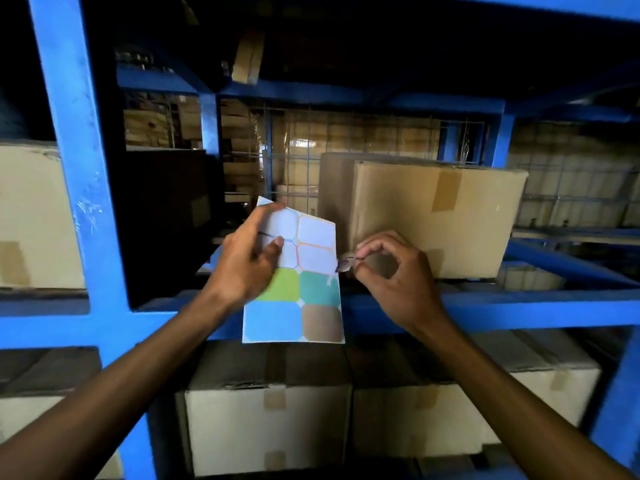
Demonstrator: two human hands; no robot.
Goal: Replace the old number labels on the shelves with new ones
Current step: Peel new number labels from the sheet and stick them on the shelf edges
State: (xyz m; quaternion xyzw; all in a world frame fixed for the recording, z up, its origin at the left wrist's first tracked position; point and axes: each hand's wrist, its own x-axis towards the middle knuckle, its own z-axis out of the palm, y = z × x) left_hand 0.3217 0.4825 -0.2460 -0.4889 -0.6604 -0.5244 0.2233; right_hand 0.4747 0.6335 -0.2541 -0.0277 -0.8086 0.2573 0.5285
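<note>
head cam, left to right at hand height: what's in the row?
Blue upright post → left hand gripping the sticker sheet → small label pinched by the right hand → brown cardboard box.

Two bare forearms, no sleeves, left hand (247,258), right hand (398,271)

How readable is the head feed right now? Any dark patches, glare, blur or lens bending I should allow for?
Head view: the upper shelf bays are nearly black; the brown cardboard box and the multicoloured sticker sheet in the left hand are evenly lit; the small scrap pinched by the right hand is too soft to read; the blue metal shelf upright bows from wide-angle distortion.
</note>
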